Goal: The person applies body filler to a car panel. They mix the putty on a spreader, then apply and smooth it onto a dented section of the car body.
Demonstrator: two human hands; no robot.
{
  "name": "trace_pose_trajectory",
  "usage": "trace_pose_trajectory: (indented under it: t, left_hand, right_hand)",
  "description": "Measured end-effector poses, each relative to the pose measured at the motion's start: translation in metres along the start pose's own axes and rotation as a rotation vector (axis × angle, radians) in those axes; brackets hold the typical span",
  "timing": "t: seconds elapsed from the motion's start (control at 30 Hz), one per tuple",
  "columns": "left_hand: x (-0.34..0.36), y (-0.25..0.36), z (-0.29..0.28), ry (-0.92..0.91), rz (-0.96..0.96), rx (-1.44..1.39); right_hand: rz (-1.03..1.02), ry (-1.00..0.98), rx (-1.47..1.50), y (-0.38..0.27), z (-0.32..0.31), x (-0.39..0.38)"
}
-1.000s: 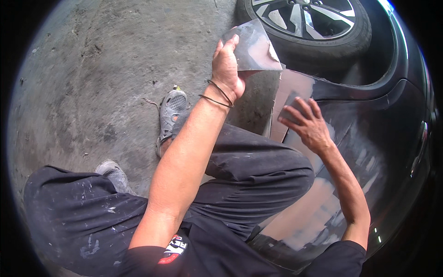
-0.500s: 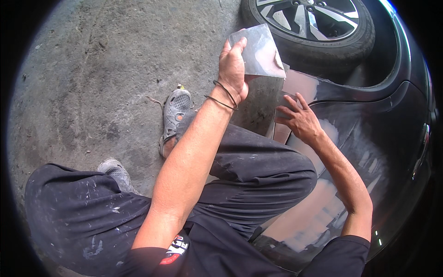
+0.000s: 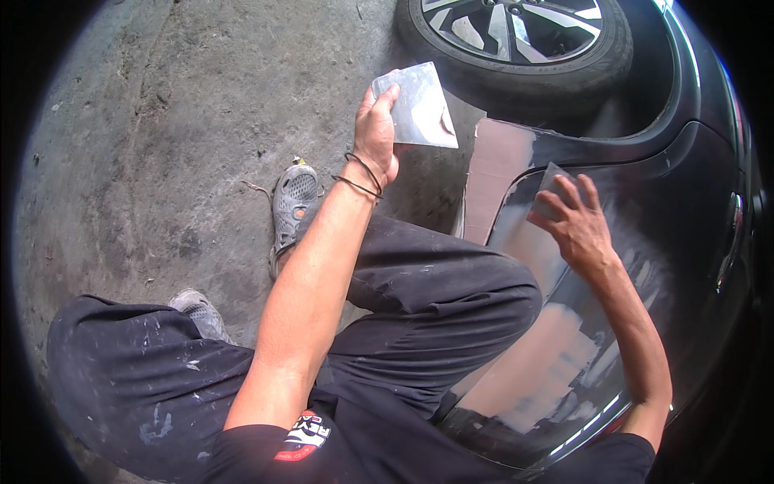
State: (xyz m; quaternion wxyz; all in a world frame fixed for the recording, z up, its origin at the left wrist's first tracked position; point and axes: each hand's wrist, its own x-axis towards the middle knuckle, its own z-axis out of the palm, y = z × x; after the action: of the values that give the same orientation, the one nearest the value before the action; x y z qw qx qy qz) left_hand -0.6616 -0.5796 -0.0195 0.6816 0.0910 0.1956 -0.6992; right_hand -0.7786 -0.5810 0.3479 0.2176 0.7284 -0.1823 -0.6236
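Holds a thin, flat palette plate (image 3: 415,101) in the left hand (image 3: 377,133), upper centre of frame, pinching its left edge with thumb laid on the top face and fingers mostly hidden underneath. On the plate, shows a pale smear and, close to the right edge, a small raised lump. Wears two dark cord bracelets (image 3: 368,168) at the left wrist. Keeps the right hand (image 3: 576,230) right of centre, fingers bent and slightly parted over a small grey spreader (image 3: 551,175), thumb hidden. Cannot tell contact or gap between spreader and dark car body panel (image 3: 685,181). On the car, shows a pinkish-brown upper patch (image 3: 498,161) left of the right hand and a broader lower patch (image 3: 524,371), lower right of centre, with greyish streaks alongside. At top of frame, right of the plate and apart from it, shows a car wheel (image 3: 524,87) with black-and-silver spokes. Across lower left and centre, shows dark, white-spotted trousers (image 3: 439,282); left of centre, a grey perforated clog (image 3: 294,194) on rough concrete floor (image 3: 177,161).
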Motion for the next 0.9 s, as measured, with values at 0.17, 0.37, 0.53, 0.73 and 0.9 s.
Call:
trace_pose_trajectory:
  t: [0.17, 0.37, 0.53, 0.73, 0.9]
  left_hand:
    - [-0.018, -0.004, 0.025, 0.006, -0.051, -0.02]
    - [-0.04, 0.011, 0.067, -0.01, -0.13, -0.185]
    - [-0.029, 0.025, 0.072, 0.006, -0.093, -0.285]
    - [-0.01, 0.049, 0.046, -0.058, -0.014, -0.247]
    - [-0.01, 0.055, 0.046, -0.046, 0.034, -0.22]
  right_hand:
    - [0.291, 0.224, 0.13, -0.011, -0.069, 0.021]
    - [0.135, 0.637, 1.187, -0.037, -0.092, 0.078]
    - [0.236, 0.509, 0.637, -0.013, -0.055, 0.073]
    - [0.126, 0.357, 0.042, 0.022, -0.017, 0.076]
    - [-0.105, 0.232, -0.028, 0.014, 0.048, 0.098]
